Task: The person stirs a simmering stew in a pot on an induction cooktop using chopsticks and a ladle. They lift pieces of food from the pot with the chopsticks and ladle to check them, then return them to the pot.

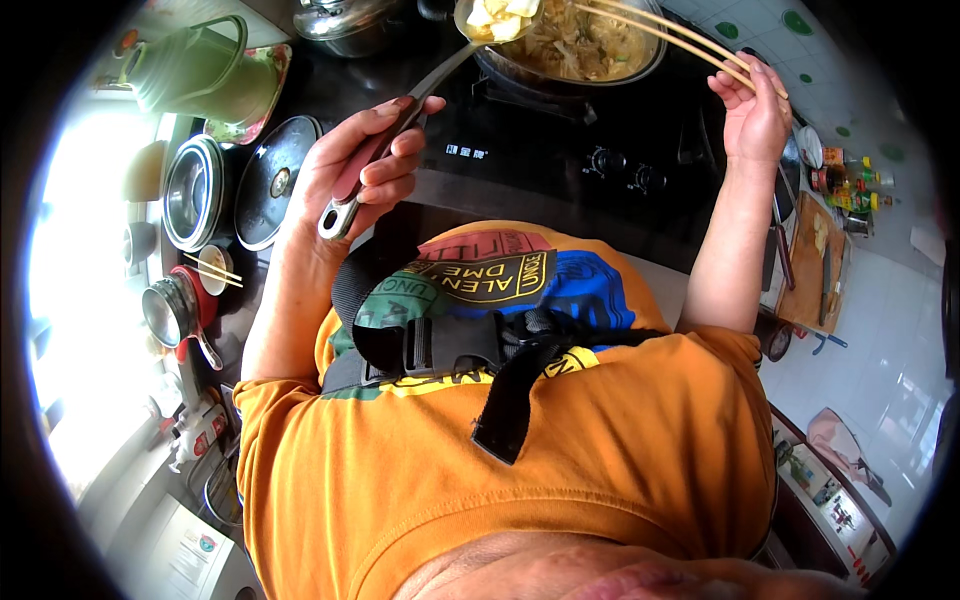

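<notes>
My left hand (367, 165) is closed around the dark red and steel handle of a ladle (442, 67). Pale yellow-white food chunks (501, 18) fill the ladle's bowl, which is held over the near left rim of a pan (649, 52). Inside the pan lies a brownish stew of noodle-like strands (577, 45). A pair of wooden chopsticks (675, 34) is gripped in my right hand (754, 105), right of the pan; their tips reach over the stew near the ladle. The pan sits on a black glass gas hob (525, 142) with two knobs.
Left of the hob are a lidded steel pot (337, 26), a green kettle (202, 71), a pan lid (277, 184), stacked metal bowls (193, 191) and a small saucepan (169, 311). On the right are bottles (851, 180) and a cutting board (806, 262) with a knife (826, 281).
</notes>
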Available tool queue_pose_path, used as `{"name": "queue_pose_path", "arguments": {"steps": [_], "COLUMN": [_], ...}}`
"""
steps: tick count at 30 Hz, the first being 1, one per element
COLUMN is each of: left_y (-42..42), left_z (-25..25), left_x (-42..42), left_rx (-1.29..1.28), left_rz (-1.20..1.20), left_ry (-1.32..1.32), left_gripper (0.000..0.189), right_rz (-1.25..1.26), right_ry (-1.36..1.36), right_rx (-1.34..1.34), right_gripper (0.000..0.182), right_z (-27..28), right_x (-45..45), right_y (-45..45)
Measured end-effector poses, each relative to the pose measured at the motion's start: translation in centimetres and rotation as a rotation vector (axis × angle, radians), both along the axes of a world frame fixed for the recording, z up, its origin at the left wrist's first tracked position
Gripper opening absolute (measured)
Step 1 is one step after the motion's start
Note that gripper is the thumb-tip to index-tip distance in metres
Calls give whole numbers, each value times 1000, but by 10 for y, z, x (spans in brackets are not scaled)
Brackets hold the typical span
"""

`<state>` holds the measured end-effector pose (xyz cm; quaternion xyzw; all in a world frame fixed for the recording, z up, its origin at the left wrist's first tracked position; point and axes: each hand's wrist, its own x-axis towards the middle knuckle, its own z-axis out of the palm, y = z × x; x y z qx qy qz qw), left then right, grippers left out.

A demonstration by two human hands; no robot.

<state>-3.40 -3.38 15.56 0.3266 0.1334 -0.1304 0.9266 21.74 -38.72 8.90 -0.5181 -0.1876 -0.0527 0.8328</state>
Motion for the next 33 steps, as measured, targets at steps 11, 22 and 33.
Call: {"name": "queue_pose_path", "arguments": {"steps": [11,22,33], "left_y": [2,1,-10], "left_z": [-1,1,16], "left_x": [-9,-4,8], "left_rx": [208,287,411], "left_rz": [77,-70,-127], "left_ry": [1,37,109], "left_gripper": [37,33,36], "right_rz": [-226,-175,-39], "right_ry": [-311,47,-130], "right_rx": [-596,-15,-222], "right_gripper": [22,23,25], "right_z": [-65,9,20], "right_x": [23,-11,-27], "right_y": [18,-1,47]}}
